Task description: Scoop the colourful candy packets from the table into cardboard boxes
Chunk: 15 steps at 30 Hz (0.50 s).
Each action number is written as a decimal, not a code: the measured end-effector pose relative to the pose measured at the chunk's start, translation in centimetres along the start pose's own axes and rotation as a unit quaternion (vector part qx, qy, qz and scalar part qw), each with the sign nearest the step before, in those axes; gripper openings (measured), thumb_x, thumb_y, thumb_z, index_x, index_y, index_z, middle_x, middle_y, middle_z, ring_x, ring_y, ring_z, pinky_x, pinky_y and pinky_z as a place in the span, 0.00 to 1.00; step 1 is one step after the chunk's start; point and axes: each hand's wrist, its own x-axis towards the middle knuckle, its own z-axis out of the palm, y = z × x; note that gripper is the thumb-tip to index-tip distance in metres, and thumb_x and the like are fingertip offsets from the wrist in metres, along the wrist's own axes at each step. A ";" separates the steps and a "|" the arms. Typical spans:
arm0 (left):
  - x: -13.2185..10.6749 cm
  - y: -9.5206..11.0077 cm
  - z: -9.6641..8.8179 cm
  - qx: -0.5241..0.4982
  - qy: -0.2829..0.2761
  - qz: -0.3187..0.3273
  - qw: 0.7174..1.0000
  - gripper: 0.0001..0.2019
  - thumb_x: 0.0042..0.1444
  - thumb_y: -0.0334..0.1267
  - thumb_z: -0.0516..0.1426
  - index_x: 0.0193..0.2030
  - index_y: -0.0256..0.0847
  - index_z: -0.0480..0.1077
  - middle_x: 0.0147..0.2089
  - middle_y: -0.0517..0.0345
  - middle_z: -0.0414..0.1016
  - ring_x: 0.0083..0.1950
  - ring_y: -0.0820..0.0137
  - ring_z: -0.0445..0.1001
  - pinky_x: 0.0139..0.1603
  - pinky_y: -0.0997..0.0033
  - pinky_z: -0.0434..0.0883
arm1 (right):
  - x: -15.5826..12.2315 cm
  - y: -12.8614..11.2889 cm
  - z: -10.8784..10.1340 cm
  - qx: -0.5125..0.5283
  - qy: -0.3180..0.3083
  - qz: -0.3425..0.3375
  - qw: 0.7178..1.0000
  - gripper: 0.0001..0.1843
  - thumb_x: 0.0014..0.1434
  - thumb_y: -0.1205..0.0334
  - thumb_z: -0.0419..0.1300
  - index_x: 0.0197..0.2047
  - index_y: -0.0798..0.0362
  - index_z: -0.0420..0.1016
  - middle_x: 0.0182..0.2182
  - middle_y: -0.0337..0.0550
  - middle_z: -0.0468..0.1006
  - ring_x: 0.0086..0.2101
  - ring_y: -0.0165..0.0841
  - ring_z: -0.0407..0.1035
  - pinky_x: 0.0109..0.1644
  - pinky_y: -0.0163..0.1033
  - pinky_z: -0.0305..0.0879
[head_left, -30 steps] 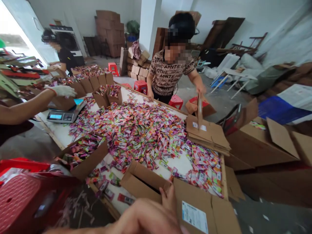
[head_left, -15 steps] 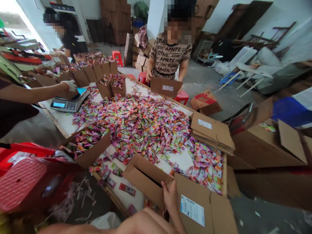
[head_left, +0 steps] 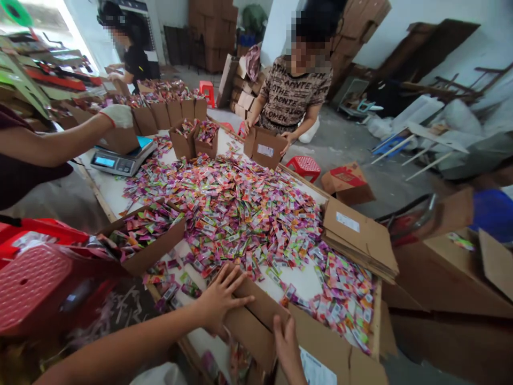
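My left hand (head_left: 219,298) lies flat with fingers spread on a flap of an open brown cardboard box (head_left: 256,326) at the near edge of the table. My right hand (head_left: 287,345) grips the box's inner flap edge beside a white label (head_left: 316,369). Just beyond the box, a big heap of small colourful sachets (head_left: 240,208) covers the white table (head_left: 108,195).
A stack of flattened cartons (head_left: 360,235) lies at the table's right. A person opposite holds a small carton (head_left: 264,148). A gloved hand (head_left: 118,115) reaches from the left over a scale (head_left: 120,160). Sachet-filled boxes (head_left: 148,235) and a red stool (head_left: 36,283) are at left.
My left hand has come into view and landed flat on the box flap. The view shifted left and down. The person opposite lowered the small carton to the table edge.
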 end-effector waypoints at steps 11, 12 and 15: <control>-3.6 -2.2 0.0 0.067 0.039 0.062 0.995 0.47 0.45 0.43 0.69 0.69 0.71 0.52 0.78 0.53 0.43 0.72 0.36 0.52 0.66 0.24 0.48 | 16.6 -24.2 16.9 -0.266 -0.165 -0.459 0.832 0.31 0.57 0.43 0.61 0.58 0.52 0.74 0.62 0.57 0.67 0.62 0.49 0.59 0.67 0.55 0.51; -6.3 -2.3 0.6 0.057 0.080 0.005 0.995 0.43 0.49 0.41 0.66 0.69 0.72 0.52 0.77 0.52 0.47 0.71 0.39 0.55 0.66 0.27 0.52 | 17.0 -25.6 20.9 -0.301 -0.204 -0.493 0.790 0.33 0.53 0.43 0.65 0.59 0.50 0.73 0.65 0.55 0.64 0.64 0.51 0.55 0.68 0.56 0.48; -14.8 -2.9 2.8 -0.038 0.250 -0.201 0.946 0.34 0.54 0.41 0.62 0.66 0.72 0.58 0.66 0.55 0.67 0.66 0.45 0.65 0.64 0.37 0.64 | 18.0 -26.2 30.4 -0.360 -0.255 -0.536 0.720 0.45 0.47 0.39 0.69 0.66 0.43 0.65 0.72 0.48 0.48 0.70 0.56 0.37 0.70 0.63 0.35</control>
